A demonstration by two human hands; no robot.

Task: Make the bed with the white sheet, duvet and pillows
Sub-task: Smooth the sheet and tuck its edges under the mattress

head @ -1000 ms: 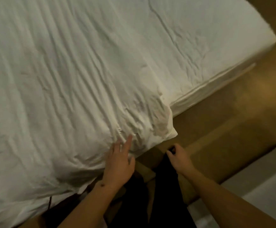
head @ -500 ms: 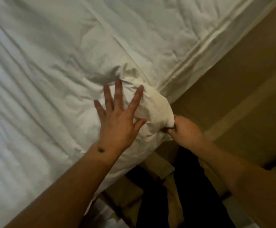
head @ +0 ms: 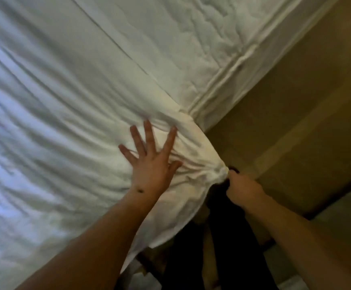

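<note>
Head camera view, looking down at the corner of a bed. A white sheet (head: 69,114) fills the left and centre of the frame, rippled with long creases that run from the left edge toward the corner at centre right. In the upper right of the frame the sheet ends, and a bare strip of quilted mattress (head: 218,49) shows, with its piped edge running diagonally from the top right down to the centre.

The left hand (head: 151,162) lies flat on the sheet in the centre of the frame, fingers straight and spread wide, palm pressing the cloth down just inside the corner. It grasps nothing. Its bare forearm comes in from the lower left.

The right hand (head: 241,190) sits just right of centre, a little lower than the left hand, off the edge of the bed. Its fingers are clenched around the gathered corner of the sheet, which bunches into a tight white knot of cloth at the top left of the fist. From that knot the folds fan out up and to the left, passing under the left hand's thumb and palm. The cloth between the two hands is drawn into taut wrinkles.

Below the corner, the person's dark trouser legs (head: 229,237) show in the lower centre. Tan floor (head: 296,122) fills the right side of the frame.
</note>
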